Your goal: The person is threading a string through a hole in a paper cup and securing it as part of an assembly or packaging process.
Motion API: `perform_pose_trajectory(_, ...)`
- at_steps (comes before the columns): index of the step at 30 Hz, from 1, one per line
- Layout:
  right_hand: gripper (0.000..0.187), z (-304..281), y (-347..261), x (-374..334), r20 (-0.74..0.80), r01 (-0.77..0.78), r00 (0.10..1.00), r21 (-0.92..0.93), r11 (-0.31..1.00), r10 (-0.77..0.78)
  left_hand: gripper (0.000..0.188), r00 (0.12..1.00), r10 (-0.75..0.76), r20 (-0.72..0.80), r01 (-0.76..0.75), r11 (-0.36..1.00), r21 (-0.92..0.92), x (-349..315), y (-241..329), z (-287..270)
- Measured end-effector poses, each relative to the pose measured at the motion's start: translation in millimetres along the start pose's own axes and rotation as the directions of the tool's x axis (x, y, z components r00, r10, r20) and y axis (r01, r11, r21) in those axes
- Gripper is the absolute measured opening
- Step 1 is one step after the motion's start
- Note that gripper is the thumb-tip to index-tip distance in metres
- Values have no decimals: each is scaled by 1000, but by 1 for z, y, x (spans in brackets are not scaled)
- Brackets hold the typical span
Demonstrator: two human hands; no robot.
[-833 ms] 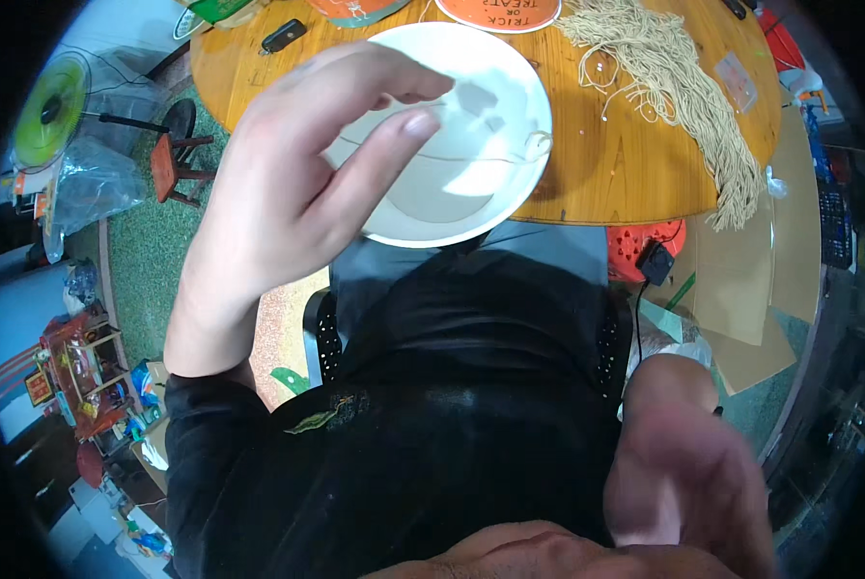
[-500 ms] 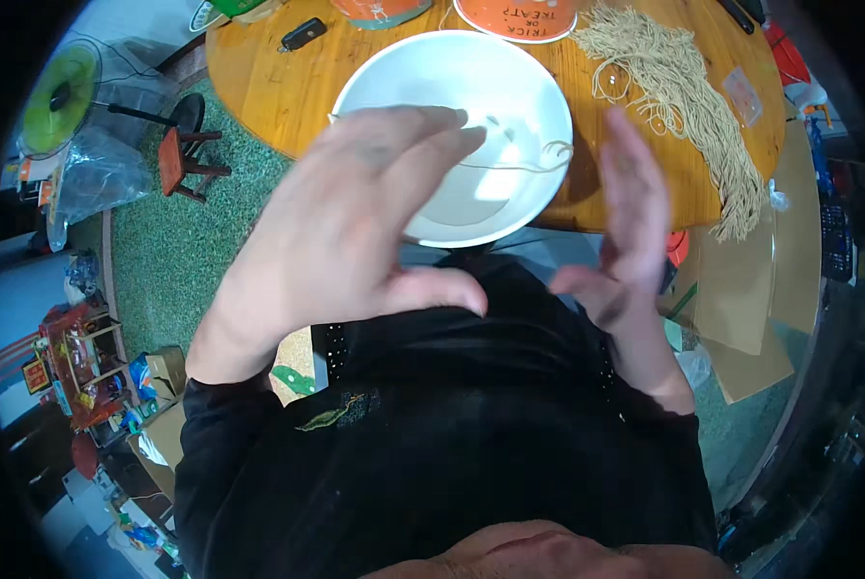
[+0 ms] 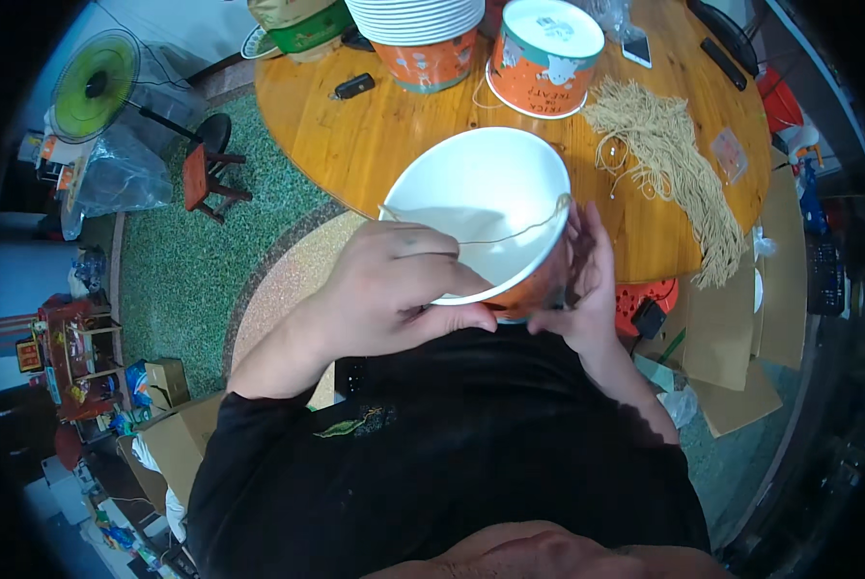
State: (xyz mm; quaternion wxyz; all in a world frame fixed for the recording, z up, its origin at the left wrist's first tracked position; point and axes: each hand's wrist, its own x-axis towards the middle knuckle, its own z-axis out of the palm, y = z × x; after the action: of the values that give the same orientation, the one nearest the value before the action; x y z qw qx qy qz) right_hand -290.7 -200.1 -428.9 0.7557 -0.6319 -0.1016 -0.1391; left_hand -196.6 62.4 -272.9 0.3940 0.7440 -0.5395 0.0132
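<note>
1. So the left grip (image 3: 399,280) is pinching the near side of the rim on an orange tub with a white inside (image 3: 486,179): thumb outside, fingers folded over into it. Some of the fingertips are hidden, so can't tell exactly where those land.
2. The right grip (image 3: 592,289) is a wider, cupped hold around the tub's right outer wall, thumb low down near the base.
3. That puts the tub right between the two grips, tilted, its mouth leaning back toward the person.
4. A thin cord (image 3: 519,234) sags across the mouth just past the left knuckles, running to the rim above the right grip.
5. Beyond both grips is the wooden counter (image 3: 317,135). Straight ahead of the right grip there's an upside-down tub (image 3: 539,82), and left of that a stack of tubs (image 3: 423,63).
6. Big heap of beige cords (image 3: 669,159) up and to the right of the right grip, one end hanging off the edge.
7. Key fob (image 3: 357,85) well ahead of the left grip.
</note>
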Motion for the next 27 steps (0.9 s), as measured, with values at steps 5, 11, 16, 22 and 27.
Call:
perform_pose_trajectory(5, 157, 13, -27, -15, 116, -271, 961, 218, 938, 250, 34, 973, -37, -228, -16, 974, -225, -7, -3, 5)
perform_pose_trajectory(11, 146, 12, -35, 5, -23, -237, 968, 259, 936, 251, 35, 946, -16, -325, -81, 956, -283, -1, -7, 15)
perform_pose_trajectory(16, 118, 15, -29, 26, -134, -89, 971, 557, 826, 196, 30, 953, -43, -299, -69, 933, -354, 9, -18, 33)
perform_pose_trajectory(22, 90, -47, -71, 85, -408, 44, 909, -118, 992, -89, 13, 896, -281, -343, 163, 928, -335, 4, -41, 54)
perform_pose_trajectory(27, 85, -53, -132, 176, -90, 104, 866, -930, 353, -492, 16, 895, -289, -340, 213, 946, -244, -7, -66, 72)
